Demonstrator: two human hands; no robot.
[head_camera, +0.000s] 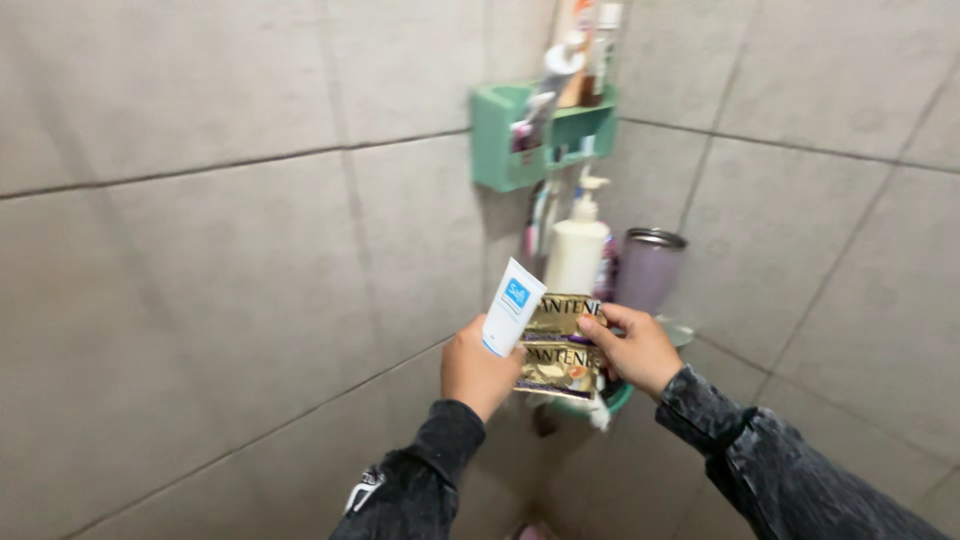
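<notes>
Both hands full at tiled corner.
Left hand (478, 372) clamped on white tube (513, 306), upright; right hand (632, 347) pinched gold sachets (560, 352) by edge, probably for inspection; held before pump bottle (577, 250), green shelf (497, 150).

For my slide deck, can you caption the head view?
Left hand holds a white tube; right hand grips gold sachets near a corner shelf.

Dark mottled long sleeves (760, 450), bare hands (478, 372)
</notes>
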